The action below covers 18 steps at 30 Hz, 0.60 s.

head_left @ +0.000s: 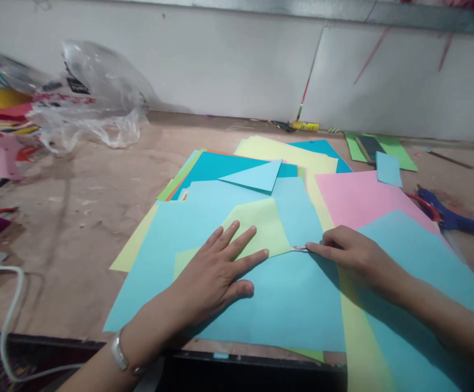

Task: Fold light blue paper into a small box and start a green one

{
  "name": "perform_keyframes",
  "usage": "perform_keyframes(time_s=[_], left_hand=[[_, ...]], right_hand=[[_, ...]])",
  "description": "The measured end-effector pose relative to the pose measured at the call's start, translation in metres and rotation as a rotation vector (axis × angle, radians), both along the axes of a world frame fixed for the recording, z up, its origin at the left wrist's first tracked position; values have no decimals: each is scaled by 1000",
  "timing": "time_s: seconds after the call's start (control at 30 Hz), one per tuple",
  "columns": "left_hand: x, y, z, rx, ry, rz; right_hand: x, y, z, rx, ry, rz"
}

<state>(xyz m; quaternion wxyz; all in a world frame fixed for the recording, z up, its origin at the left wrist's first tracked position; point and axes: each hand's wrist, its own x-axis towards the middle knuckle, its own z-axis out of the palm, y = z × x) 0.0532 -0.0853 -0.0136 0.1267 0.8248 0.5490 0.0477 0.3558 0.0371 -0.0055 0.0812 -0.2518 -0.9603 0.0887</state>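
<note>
I count my two hands, two silver bracelets, one slim tool, one pink glue gun, one light-blue paper triangle, one white cable, one yellow tube.

The clear plastic bag bears a black label and red lettering, both too blurred to read.

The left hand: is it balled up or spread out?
Spread out: the left hand lies palm down, fingers fanned apart, partly over the pale green paper.
</note>
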Motion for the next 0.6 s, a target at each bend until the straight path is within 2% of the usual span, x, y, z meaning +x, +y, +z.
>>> perform_keyframes(time_s=[0.2, 0.43, 0.6], left_hand=[[1, 0, 0, -3, 36, -3], [1, 1, 0, 1, 43, -3], [1, 0, -3, 19, 8, 0]], right_hand=[[-6, 1, -6, 11, 52, 33], [1, -5, -4, -226, 59, -43], [-2, -12, -5, -205, 65, -41]])
